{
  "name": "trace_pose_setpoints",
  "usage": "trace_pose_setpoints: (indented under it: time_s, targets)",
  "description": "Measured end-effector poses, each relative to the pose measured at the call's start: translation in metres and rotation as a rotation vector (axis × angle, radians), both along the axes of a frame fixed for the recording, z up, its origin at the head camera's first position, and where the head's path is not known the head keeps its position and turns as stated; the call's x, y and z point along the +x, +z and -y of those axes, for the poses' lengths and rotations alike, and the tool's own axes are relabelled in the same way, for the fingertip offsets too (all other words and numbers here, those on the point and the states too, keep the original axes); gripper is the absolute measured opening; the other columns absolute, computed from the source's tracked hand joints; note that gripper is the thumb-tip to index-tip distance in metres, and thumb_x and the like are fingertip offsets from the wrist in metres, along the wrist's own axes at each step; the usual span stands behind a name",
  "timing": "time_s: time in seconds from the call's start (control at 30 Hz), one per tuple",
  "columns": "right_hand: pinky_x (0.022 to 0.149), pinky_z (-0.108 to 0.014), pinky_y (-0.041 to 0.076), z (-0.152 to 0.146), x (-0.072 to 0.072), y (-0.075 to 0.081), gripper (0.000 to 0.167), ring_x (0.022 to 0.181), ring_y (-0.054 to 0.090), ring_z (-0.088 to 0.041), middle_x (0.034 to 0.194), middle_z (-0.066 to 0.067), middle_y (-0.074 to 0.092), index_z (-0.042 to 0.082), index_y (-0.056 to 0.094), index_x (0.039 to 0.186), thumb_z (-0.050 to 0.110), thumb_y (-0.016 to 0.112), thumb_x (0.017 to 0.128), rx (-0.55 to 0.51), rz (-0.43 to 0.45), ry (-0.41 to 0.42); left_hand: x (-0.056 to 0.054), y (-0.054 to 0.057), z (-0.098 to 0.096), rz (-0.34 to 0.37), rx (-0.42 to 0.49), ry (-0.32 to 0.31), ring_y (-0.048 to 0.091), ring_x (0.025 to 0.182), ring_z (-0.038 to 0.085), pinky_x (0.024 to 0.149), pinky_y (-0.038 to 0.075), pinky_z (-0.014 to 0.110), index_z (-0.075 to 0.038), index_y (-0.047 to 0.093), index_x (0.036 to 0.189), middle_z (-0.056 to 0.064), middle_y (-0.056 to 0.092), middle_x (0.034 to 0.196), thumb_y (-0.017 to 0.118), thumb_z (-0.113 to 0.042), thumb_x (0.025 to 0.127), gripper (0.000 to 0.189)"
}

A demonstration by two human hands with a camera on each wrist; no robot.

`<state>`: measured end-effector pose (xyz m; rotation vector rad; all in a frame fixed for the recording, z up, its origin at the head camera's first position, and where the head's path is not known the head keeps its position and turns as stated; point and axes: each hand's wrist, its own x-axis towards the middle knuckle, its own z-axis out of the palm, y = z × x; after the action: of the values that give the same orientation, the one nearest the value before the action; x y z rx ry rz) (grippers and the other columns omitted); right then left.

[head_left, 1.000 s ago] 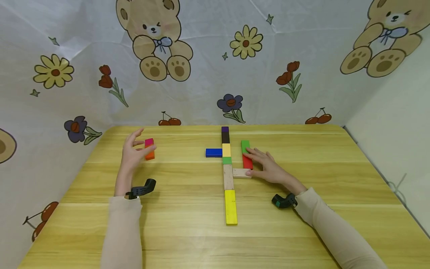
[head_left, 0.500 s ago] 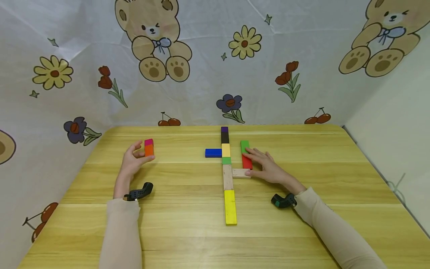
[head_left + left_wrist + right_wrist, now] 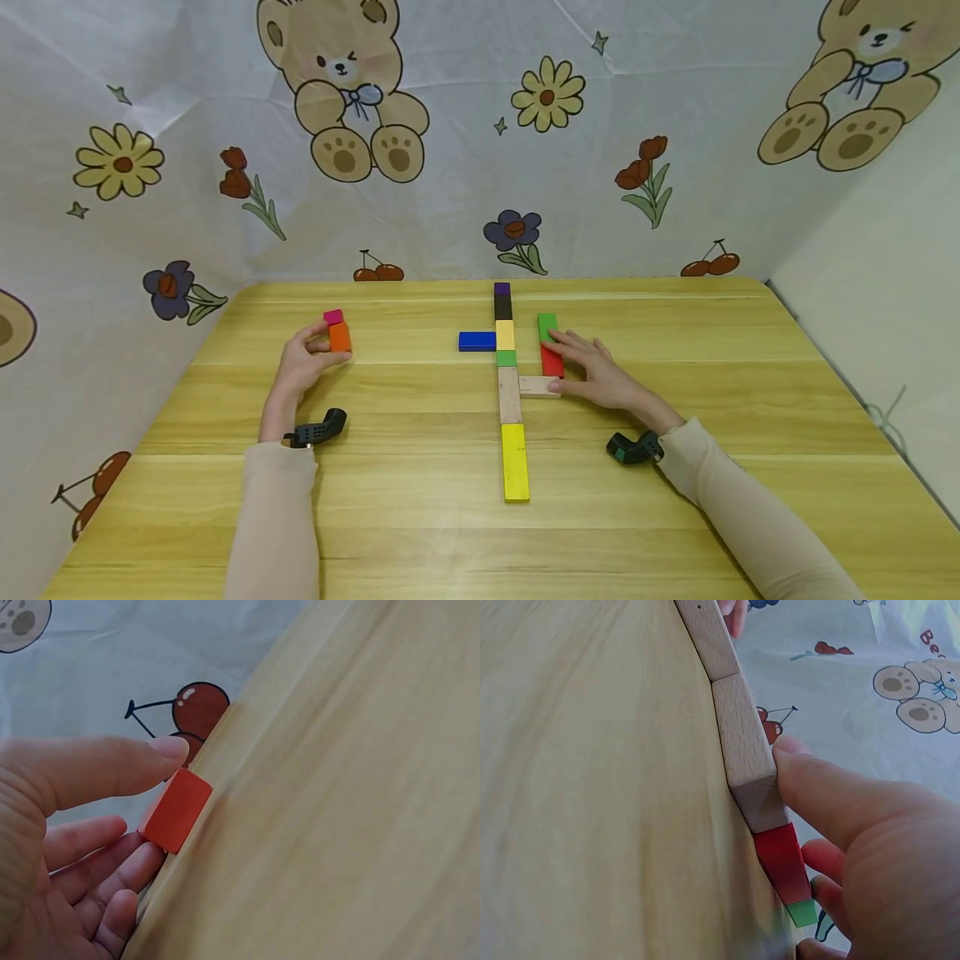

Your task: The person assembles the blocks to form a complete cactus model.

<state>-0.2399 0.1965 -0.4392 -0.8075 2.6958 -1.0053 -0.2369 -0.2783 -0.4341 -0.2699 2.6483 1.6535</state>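
At the left of the table my left hand (image 3: 302,365) pinches a small orange block (image 3: 341,337) between thumb and fingers. A pink block (image 3: 333,317) lies just behind it. In the left wrist view the thumb is at one end of the orange block (image 3: 178,811), with fingers at the other. My right hand (image 3: 602,377) rests at the blocks right of centre. Its thumb touches the end of a plain wooden block (image 3: 536,386), and its extended fingers lie by a red block (image 3: 552,362) and a green block (image 3: 547,323) lined up end to end.
A column of blocks runs down the middle, from a purple block (image 3: 502,288) and a black block (image 3: 503,307) to a long yellow block (image 3: 515,462) nearest me. A blue block (image 3: 477,342) sticks out to its left. A cartoon-printed cloth (image 3: 450,200) hangs behind the table.
My left hand has come down to the orange block and grasped it. The orange block has shifted slightly right and turned a little away from the pink one. The right hand stays put.
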Motion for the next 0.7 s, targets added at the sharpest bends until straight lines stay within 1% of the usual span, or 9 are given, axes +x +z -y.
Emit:
trace_pose_setpoints:
  time_s: [0.07,0.2,0.27,0.33,0.43,0.47,0.7]
  targets:
    - [0.116,-0.065,-0.005,0.0003,-0.0002,0.0000,0.070,0.150,0.013,-0.041,0.161,-0.013,0.027,0.010,0.043,0.148,0.033,0.072,0.089,0.000,0.003,0.000,-0.0006,-0.0008,-0.0007,0.009,-0.005,-0.016,0.044,0.106,0.019,0.072,0.041,0.009,-0.004,0.029,0.153,0.023,0.043,0.143,0.074,-0.009,0.086,0.081]
    - [0.116,-0.065,-0.005,0.0002,-0.0002,-0.0002,0.070,0.150,0.013,-0.041,0.161,-0.013,0.027,0.010,0.043,0.148,0.033,0.072,0.088,0.000,0.005,0.000,-0.0012,-0.0017,-0.0018,0.016,-0.006,-0.058,0.043,0.112,0.026,0.073,0.040,0.008,-0.004,0.023,0.155,0.023,0.037,0.150,0.072,-0.006,0.087,0.084]
    - [0.116,-0.065,-0.005,0.0001,-0.0005,-0.0004,0.070,0.150,0.013,-0.041,0.161,-0.013,0.027,0.010,0.044,0.148,0.034,0.072,0.088,0.002,0.003,-0.001,-0.0014,-0.0018,-0.0019,0.015,-0.004,-0.075,0.043,0.114,0.028,0.073,0.039,0.008,-0.003,0.021,0.156,0.025,0.037,0.149,0.070,-0.004,0.087,0.084]
    - [0.116,-0.065,-0.005,-0.0002,-0.0008,-0.0007,0.070,0.150,0.013,-0.041,0.161,-0.013,0.027,0.010,0.044,0.148,0.034,0.072,0.088,0.002,0.003,-0.002,-0.0015,-0.0017,-0.0019,0.014,-0.006,-0.086,0.042,0.113,0.029,0.073,0.039,0.009,-0.003,0.021,0.155,0.027,0.039,0.144,0.069,-0.003,0.088,0.083]
    - [0.116,-0.065,-0.005,-0.0001,-0.0013,-0.0008,0.070,0.150,0.013,-0.040,0.161,-0.012,0.027,0.011,0.044,0.148,0.034,0.072,0.088,0.001,0.005,-0.002,-0.0014,-0.0014,-0.0021,0.008,-0.014,-0.087,0.043,0.111,0.028,0.072,0.038,0.010,-0.001,0.024,0.154,0.029,0.043,0.135,0.068,-0.001,0.088,0.079]
    - [0.116,-0.065,-0.005,-0.0003,-0.0013,-0.0008,0.070,0.150,0.013,-0.040,0.161,-0.012,0.027,0.010,0.044,0.148,0.034,0.072,0.088,0.001,0.004,-0.001,-0.0013,-0.0014,-0.0022,0.004,-0.016,-0.085,0.043,0.111,0.028,0.072,0.038,0.009,0.000,0.025,0.154,0.028,0.043,0.134,0.067,0.000,0.088,0.078]
    - [0.116,-0.065,-0.005,-0.0002,-0.0014,-0.0012,0.071,0.150,0.013,-0.041,0.161,-0.013,0.027,0.010,0.044,0.148,0.034,0.072,0.088,-0.001,0.002,0.002,-0.0011,-0.0025,-0.0019,0.003,-0.022,-0.068,0.044,0.114,0.029,0.072,0.039,0.008,0.002,0.030,0.152,0.028,0.045,0.137,0.064,0.003,0.090,0.070]
